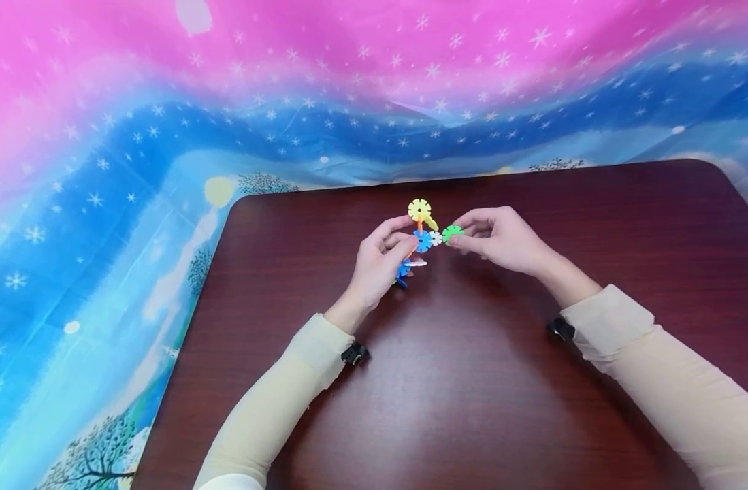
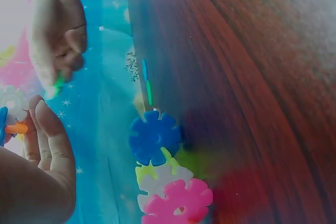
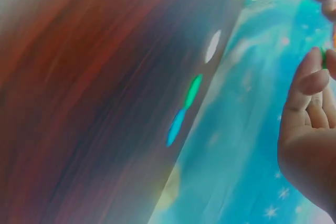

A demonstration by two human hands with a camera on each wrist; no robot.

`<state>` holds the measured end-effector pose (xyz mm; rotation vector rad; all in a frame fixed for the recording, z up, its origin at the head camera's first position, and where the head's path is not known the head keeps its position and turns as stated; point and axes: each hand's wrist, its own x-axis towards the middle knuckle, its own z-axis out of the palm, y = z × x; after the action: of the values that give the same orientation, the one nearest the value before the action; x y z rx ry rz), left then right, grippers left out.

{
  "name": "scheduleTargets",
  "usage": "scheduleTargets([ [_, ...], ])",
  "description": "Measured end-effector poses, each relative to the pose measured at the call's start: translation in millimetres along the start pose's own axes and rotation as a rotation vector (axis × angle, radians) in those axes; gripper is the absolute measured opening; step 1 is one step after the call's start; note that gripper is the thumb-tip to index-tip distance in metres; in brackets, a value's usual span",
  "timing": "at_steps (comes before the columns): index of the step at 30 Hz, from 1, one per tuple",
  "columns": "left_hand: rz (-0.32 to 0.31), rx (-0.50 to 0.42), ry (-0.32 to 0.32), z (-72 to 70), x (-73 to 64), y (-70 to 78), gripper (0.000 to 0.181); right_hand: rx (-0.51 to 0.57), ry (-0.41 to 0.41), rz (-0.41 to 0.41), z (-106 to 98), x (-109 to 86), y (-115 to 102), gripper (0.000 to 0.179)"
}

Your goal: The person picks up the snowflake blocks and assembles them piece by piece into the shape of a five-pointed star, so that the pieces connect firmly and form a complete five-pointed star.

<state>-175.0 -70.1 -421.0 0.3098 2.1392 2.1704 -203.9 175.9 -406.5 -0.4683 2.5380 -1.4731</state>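
Observation:
My left hand (image 1: 380, 262) pinches a linked group of plastic snowflake discs. A blue disc (image 1: 421, 241) sits by its thumb, with a yellow disc (image 1: 419, 209) above and a small-looking white disc (image 1: 435, 238) to the right. Thumb and fingers of my right hand (image 1: 502, 238) pinch a green disc (image 1: 452, 235), close beside the white one. Below the left hand, another blue disc (image 1: 403, 269) and a pale disc (image 1: 418, 263) show, partly hidden by that hand. In the right wrist view, only an edge of the green disc (image 3: 324, 57) appears between the fingertips.
The dark wood table (image 1: 472, 381) has a rounded far edge, backed by a pink and blue snowflake-print cloth (image 1: 324, 82). Overlapping blue (image 2: 155, 137) and pink discs (image 2: 191, 200) fill the lower left wrist view. Thin green (image 3: 193, 91) and blue pieces (image 3: 176, 127) appear edge-on.

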Motion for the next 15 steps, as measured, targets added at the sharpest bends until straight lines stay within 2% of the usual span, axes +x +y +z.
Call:
scheduleTargets([
  [4, 0.002, -0.002, -0.005, 0.9, -1.4, 0.0, 0.038, 0.177, -0.016, 0.011, 6.9, -4.2, -7.6, 0.029],
  [10, 0.018, 0.018, -0.013, 1.9, -3.3, -2.1, 0.038, 0.308, -0.011, 0.045, 12.1, -4.8, -6.9, 0.030],
  [15, 0.024, -0.006, -0.030, 3.7, -4.7, -2.8, 0.040, 0.396, 0.001, 0.051, 16.4, -5.0, -7.2, 0.028],
])
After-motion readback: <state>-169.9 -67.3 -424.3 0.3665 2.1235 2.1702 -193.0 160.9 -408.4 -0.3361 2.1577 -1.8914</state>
